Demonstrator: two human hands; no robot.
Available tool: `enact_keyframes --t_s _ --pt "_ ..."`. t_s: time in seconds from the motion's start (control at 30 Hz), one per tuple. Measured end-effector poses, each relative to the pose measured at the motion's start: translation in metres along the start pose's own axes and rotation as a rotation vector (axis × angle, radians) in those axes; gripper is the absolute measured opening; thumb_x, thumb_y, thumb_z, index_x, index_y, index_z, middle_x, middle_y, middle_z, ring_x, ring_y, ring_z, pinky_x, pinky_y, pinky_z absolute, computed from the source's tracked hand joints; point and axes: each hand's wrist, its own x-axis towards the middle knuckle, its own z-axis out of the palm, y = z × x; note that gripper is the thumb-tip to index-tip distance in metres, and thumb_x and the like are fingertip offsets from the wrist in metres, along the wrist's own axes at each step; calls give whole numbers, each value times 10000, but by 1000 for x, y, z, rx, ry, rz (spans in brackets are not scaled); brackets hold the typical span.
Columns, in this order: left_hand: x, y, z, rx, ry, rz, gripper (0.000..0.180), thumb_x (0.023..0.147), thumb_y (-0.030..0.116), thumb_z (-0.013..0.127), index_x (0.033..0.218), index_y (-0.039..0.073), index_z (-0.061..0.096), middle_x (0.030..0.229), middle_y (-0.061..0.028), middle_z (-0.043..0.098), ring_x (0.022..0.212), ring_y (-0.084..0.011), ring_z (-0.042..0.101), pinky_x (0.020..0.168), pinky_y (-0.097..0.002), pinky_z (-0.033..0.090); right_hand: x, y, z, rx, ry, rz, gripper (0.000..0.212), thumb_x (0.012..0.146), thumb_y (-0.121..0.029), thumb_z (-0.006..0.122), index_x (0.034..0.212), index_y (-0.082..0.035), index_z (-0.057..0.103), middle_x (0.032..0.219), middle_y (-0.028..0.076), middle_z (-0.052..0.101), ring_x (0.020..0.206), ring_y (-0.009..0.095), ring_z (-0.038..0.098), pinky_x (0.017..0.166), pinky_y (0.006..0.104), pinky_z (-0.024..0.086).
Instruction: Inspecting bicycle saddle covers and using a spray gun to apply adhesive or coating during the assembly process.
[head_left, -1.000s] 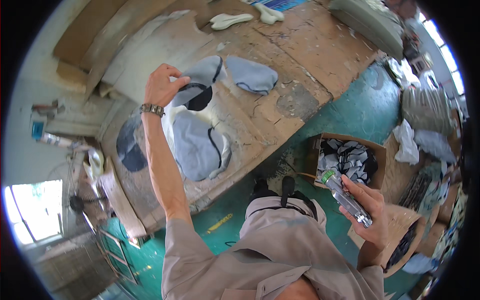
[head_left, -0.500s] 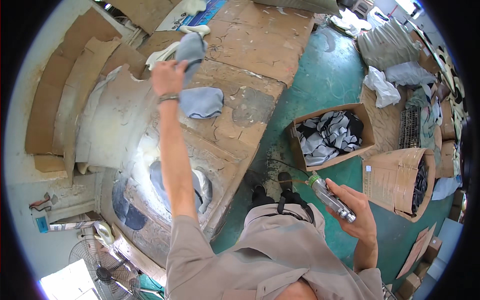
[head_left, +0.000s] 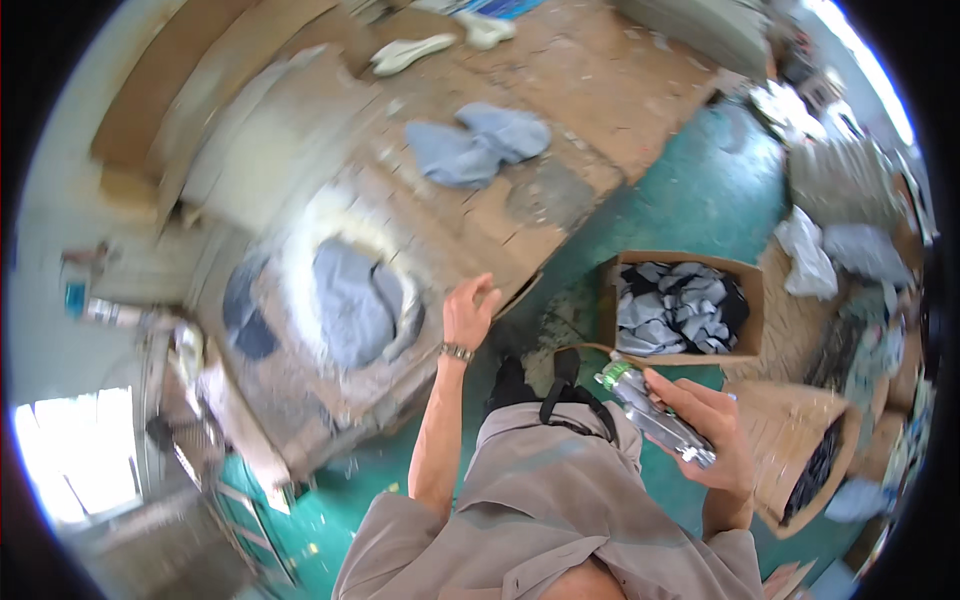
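My right hand [head_left: 705, 430] is wrapped round a metal spray gun [head_left: 640, 400] with a green ring near its nozzle. A hose seems to run from it toward my feet. My left hand [head_left: 470, 312] is empty, its fingers loosely apart, beside the near edge of the cardboard-covered table [head_left: 400, 225]. Two grey, padded-looking fabric pieces [head_left: 470, 150] lie against each other farther up the table. Closer to me on the left, another grey fabric piece [head_left: 352, 305] rests inside a ring of whitish residue, with a pale rounded rim showing at its right side.
On the floor to the right, an open carton [head_left: 690, 355] holds grey and black fabric pieces; a second carton [head_left: 790, 440] tilts nearby with dark contents. White saddle-shaped pieces [head_left: 412, 52] lie at the table's far end. Cardboard panels [head_left: 160, 90] stand at the left.
My left hand has let go of the grey piece, now beside the other one, and come back toward me to the table's edge. My view has turned left; the spray gun stays in my right hand.
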Motion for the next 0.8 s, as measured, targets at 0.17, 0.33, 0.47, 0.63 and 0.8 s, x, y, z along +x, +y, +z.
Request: enact_keyframes --t_s 0.17,0.33,0.47,0.63,0.8 --pt "-186 -76 -27 46 53 -491 295 878 253 762 1115 78 760 902 -97 762 829 -231 732 788 -341 565 7 -5 -31 20 -278 -176 786 709 -274 715 1429 11 580 932 166 668 791 327 677 703 384 532" --pt "-402 -139 -4 195 88 -930 279 850 273 770 1094 137 782 969 -128 775 903 -288 748 827 -386 580 9 -13 -25 8 -281 -255 733 775 -299 761 1421 1 586 851 127 655 751 288 679 677 377 532" --pt "-505 -145 40 -242 21 -1522 236 895 272 754 1094 152 794 957 -65 785 889 -196 743 778 -404 594 -3 -34 -16 -135 -183 -266 682 738 -123 790 1392 -27 621 837 87 656 690 237 665 633 329 520" --pt "-555 -142 65 -587 -83 -1691 317 942 267 723 1237 153 716 1006 -22 769 855 -200 734 739 -426 593 -25 -67 20 -275 -64 -231 575 778 -206 739 1323 -29 682 879 96 664 760 226 650 708 326 480" --pt "-573 -181 45 -699 30 -1638 338 947 268 723 1249 118 701 994 -42 764 828 -193 734 728 -424 600 -41 -103 75 -274 49 -101 545 792 -285 698 1266 -17 724 939 112 689 839 224 646 835 319 452"
